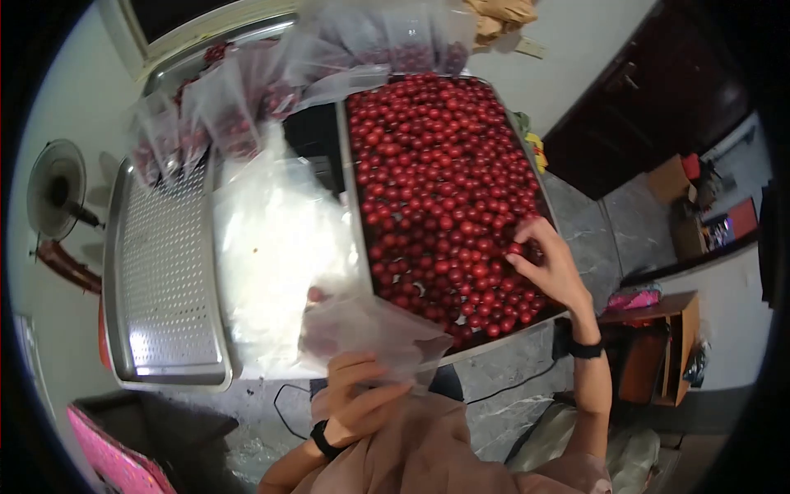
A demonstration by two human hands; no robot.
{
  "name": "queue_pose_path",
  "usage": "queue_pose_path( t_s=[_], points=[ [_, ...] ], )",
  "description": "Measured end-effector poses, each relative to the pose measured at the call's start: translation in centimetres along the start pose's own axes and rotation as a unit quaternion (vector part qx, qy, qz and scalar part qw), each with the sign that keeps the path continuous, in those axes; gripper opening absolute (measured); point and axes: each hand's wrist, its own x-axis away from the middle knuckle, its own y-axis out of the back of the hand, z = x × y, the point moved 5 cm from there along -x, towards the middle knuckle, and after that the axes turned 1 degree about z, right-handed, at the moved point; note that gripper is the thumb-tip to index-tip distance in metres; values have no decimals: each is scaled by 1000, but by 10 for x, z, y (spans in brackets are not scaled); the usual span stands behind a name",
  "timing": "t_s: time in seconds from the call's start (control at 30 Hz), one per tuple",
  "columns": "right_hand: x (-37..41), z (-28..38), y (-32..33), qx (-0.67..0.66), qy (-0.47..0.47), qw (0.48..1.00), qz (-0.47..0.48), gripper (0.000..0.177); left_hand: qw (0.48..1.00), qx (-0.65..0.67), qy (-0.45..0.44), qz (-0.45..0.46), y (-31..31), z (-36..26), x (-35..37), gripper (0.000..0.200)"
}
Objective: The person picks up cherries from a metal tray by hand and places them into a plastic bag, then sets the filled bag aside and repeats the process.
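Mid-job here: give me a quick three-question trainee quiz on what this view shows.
1. True or false: the right hand rests on the holed metal tray.
2. What does the left hand hold? A) a clear plastic bag B) a knife C) a cup
3. In a few words: what fills the full tray that the right hand touches?

Key: 1 false, it is on the full tray; 2 A; 3 small red fruit.

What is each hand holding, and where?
Left hand grips a clear bag by its near edge. Right hand touches red fruit in the tray; a grip cannot be told.
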Motion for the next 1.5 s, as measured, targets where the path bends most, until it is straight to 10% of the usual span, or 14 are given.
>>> queue_pose_path(
  t_s=[0.07,0.37,0.87,1.2,1.3,1.5],
  points=[
    [15,23,-3,-162,-164,972,53,20,999,28,-11,15,-1,-2,-3,35],
    [18,159,-46,-206,17,937,282,31,1000,22,-10,5,-3,-1,3,35],
    [19,173,-65,-145,-54,950,271,43,998,13,-29,-50,-3,-1,4,33],
    [-9,141,-176,-366,-14,826,429,34,999,-16,-42,-27,-1,-5,15,33],
    [-21,156,-166,-380,93,871,295,38,998,-35,-45,-10,-2,-3,17,37],
    [-10,127,-220,-601,32,739,301,34,999,-41,-22,6,-1,2,14,39]
  ],
)
